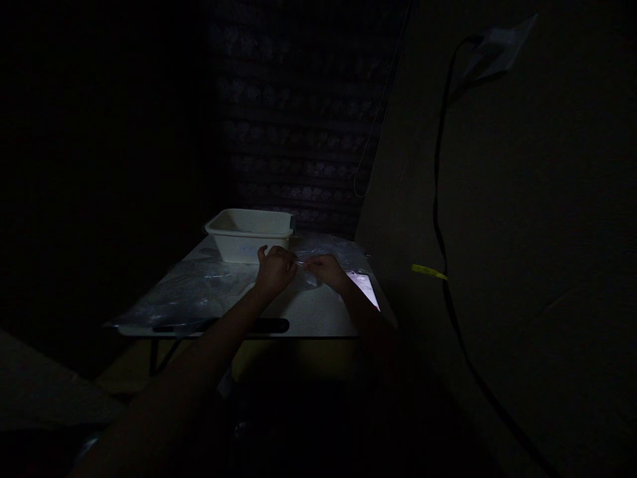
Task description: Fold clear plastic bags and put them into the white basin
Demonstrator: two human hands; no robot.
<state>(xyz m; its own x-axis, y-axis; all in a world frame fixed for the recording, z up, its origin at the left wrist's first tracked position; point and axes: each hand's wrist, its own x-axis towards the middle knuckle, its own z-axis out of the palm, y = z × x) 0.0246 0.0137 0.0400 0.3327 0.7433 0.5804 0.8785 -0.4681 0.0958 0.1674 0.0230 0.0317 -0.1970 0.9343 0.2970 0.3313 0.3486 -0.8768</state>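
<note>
In dim light, my left hand (275, 271) and my right hand (326, 269) are close together over the middle of a small white table (318, 318). Both are closed in a pinch on a piece of clear plastic film (311, 279) that hangs between them. Whether anything is inside the film is too dark to tell. Just behind my left hand stands a white plastic tub (233, 247). A phone with a lit screen (365, 289) lies beside my right wrist, partly covered by my forearm.
More crumpled clear plastic (199, 285) spreads over the table's left side and past its edge. A slot (271, 325) runs along the front edge. A black cable (436, 199) with a yellow tag (428, 271) hangs at the right. A patterned curtain (298, 139) is behind.
</note>
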